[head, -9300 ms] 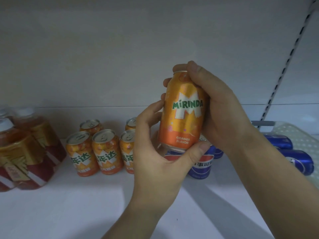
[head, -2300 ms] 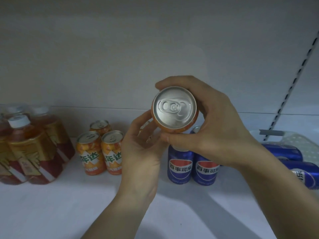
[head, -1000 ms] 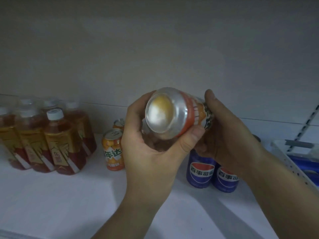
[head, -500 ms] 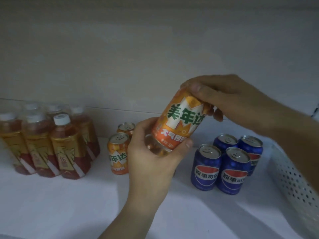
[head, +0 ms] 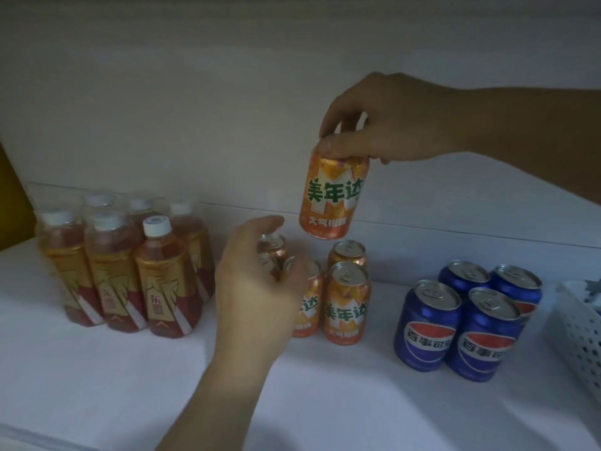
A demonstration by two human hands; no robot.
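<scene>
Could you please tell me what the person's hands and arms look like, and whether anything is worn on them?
Both are bare: the left hand and right hand show no gloves, rings or watch, and the left forearm and right forearm carry no sleeve in view.

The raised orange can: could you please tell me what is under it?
Under the raised orange can: upright orange cans on a white shelf; the left hand hides some.

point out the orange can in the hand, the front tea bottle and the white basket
held orange can (head: 335,193): head view, on the green lettering at mid-body.
front tea bottle (head: 164,288): head view, on its gold label.
white basket (head: 579,336): head view, on its perforated side wall.
</scene>
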